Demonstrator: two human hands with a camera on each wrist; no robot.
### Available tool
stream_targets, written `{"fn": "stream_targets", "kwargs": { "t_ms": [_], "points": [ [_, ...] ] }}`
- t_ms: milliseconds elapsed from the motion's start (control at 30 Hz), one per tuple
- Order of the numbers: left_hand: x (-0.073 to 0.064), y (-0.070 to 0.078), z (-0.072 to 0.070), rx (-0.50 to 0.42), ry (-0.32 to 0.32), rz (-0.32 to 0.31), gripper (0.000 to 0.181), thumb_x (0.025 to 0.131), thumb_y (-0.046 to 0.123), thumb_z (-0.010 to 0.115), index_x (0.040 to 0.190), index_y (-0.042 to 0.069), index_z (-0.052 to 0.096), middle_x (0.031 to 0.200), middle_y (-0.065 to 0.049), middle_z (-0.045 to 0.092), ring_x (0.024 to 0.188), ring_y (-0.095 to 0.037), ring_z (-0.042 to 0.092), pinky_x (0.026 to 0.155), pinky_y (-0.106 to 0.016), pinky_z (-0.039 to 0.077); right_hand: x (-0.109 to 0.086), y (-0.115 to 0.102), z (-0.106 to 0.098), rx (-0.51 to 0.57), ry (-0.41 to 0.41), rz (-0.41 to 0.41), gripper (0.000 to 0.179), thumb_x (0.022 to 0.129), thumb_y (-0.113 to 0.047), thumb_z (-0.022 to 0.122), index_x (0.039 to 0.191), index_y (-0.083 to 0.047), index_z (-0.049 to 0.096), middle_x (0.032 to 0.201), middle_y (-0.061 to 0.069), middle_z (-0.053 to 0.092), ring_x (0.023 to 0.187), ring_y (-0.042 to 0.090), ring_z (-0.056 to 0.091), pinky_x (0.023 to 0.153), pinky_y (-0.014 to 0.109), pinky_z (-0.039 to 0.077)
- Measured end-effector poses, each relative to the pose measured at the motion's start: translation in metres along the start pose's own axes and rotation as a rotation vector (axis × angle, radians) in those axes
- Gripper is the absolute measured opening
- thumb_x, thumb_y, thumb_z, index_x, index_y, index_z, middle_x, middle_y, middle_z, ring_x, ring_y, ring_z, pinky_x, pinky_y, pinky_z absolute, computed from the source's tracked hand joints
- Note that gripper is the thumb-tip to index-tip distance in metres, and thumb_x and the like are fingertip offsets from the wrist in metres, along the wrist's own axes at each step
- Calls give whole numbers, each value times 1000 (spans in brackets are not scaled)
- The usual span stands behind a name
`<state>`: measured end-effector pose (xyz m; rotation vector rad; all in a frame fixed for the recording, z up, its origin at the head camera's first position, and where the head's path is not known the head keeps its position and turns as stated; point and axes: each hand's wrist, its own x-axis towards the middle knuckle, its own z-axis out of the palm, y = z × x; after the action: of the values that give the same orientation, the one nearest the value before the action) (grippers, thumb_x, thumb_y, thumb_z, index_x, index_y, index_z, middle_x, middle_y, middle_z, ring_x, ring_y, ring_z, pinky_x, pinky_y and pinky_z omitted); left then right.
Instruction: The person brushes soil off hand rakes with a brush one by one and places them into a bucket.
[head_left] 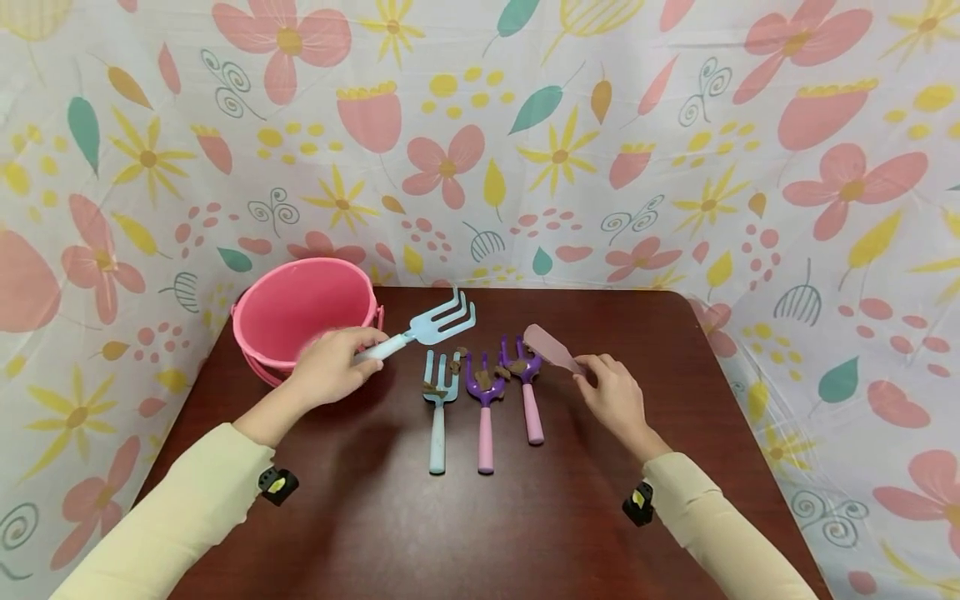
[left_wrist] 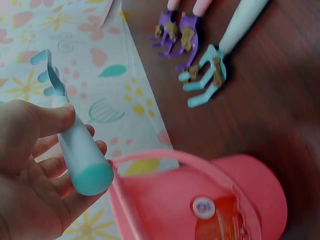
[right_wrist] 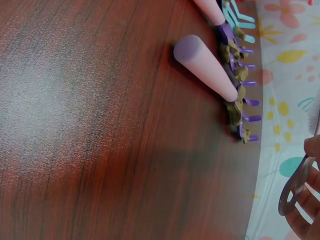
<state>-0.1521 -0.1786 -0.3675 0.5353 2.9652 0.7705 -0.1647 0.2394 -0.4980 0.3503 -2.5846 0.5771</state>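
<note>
My left hand (head_left: 328, 367) grips the pale handle of a light blue hand rake (head_left: 433, 326), its tines raised above the table beside the bucket; no brown clumps show on it. In my right hand (head_left: 617, 402) is a pink brush (head_left: 550, 344) with a flat head, held by its handle, which has a hole near the end in the right wrist view. Between the hands lie a second light blue hand rake (head_left: 438, 417) and two purple hand rakes with pink handles, one in the middle (head_left: 486, 425) and one at the right (head_left: 531, 408). Brown clumps (head_left: 483, 380) stick on their tines.
A pink bucket (head_left: 247, 329) stands at the table's back left, close to my left hand. Loose brown bits (head_left: 455, 364) lie near the rake heads. The dark wood table (head_left: 600, 517) meets a flowered curtain (head_left: 450, 108) behind and at both sides.
</note>
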Motion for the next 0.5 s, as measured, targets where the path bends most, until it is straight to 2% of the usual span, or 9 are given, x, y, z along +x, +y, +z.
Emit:
{"fn": "stream_targets", "kwargs": {
  "t_ms": [100, 300, 500],
  "points": [
    [0, -5, -8, 36, 6, -35, 30, 82, 19, 66, 112, 19, 63, 95, -3, 63, 77, -20, 56, 57, -33, 43, 1, 1, -1, -3, 11, -1, 27, 76, -16, 74, 102, -12, 67, 89, 7, 64, 74, 26, 58, 57, 45, 47],
    [-4, -17, -23, 63, 9, -91, 35, 81, 19, 68, 115, 16, 61, 93, -5, 62, 71, -21, 54, 53, -31, 43, 4, 3, 0, -4, 5, -4, 27, 76, -16, 73, 102, -13, 67, 88, 6, 63, 74, 25, 58, 56, 45, 47],
    [-9, -24, -35, 90, 34, -89, 35, 81, 17, 68, 115, 15, 60, 96, -7, 63, 70, -21, 53, 52, -30, 42, 3, 3, -1, -4, -5, -3, 27, 77, -17, 72, 103, -13, 67, 89, 5, 63, 76, 25, 58, 56, 45, 47]
  ]
}}
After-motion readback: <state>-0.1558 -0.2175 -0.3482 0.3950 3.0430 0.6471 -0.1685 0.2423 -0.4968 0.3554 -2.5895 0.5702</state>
